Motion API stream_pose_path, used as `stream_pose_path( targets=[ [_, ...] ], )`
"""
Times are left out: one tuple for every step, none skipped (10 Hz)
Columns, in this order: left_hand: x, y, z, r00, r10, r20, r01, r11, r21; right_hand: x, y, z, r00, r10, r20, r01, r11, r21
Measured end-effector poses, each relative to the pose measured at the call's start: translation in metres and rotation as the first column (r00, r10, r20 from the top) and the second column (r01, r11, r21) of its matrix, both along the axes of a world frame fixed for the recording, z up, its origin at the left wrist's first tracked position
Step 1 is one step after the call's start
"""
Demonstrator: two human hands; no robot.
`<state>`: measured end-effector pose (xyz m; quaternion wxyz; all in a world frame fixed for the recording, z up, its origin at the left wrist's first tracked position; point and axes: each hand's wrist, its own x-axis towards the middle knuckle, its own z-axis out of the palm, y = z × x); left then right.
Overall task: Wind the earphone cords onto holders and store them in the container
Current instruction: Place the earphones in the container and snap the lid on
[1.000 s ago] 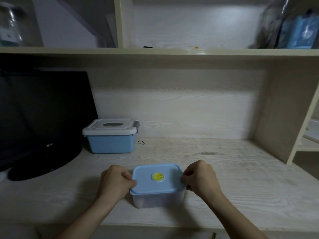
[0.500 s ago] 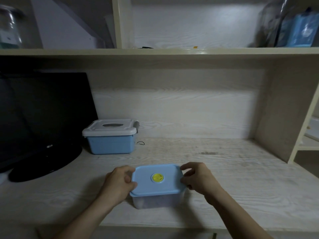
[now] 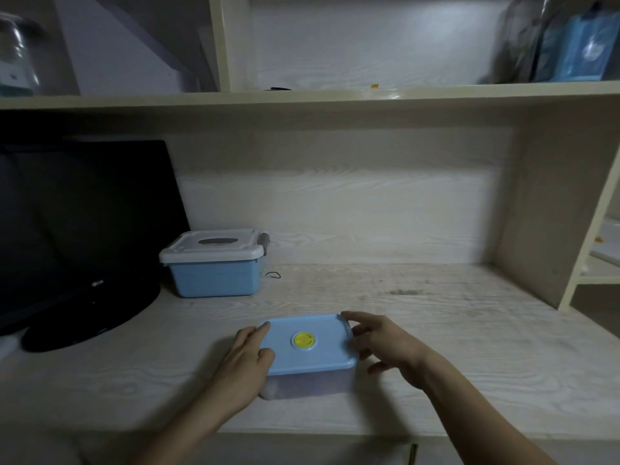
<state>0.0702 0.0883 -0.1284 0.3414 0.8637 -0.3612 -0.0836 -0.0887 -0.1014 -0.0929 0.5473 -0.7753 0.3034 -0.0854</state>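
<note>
Container (image 3: 307, 380) lidded on the desk (image 3: 436, 330); left hand (image 3: 246, 360) rests flat against its side, right hand (image 3: 385, 344) spread open, fingertips at the lid (image 3: 322, 355) corner.

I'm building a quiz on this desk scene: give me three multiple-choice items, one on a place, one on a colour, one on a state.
1. Where does the white-lidded blue storage box stand?
A. beside the black monitor
B. on the upper shelf
C. on the near container

2. What colour is the round valve on the blue lid of the clear plastic container?
A. red
B. yellow
C. black

3. What state is the near container in?
A. open, lid off
B. tipped over
C. lid on, upright

Answers: 1 A, it sits on the desk right of the monitor's foot. 2 B, the centre disc is yellow. 3 C, the lid covers it, with the left hand resting on it and the right hand beside it.
</note>
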Motion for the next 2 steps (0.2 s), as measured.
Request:
stream_pose_path(
  targets=[
    [0.0,0.0018,-0.0001,0.999,-0.019,-0.043,0.019,1.0,0.006,-0.0022,0.0034,-0.0024,1.0,0.001,0.012,-0.002,0.999,0.043],
    [-0.0025,0.0036,0.0011,0.997,-0.042,-0.06,0.04,0.999,-0.021,-0.005,0.0085,-0.0039,1.0,-0.001,0.028,0.004,0.993,-0.119]
  ],
)
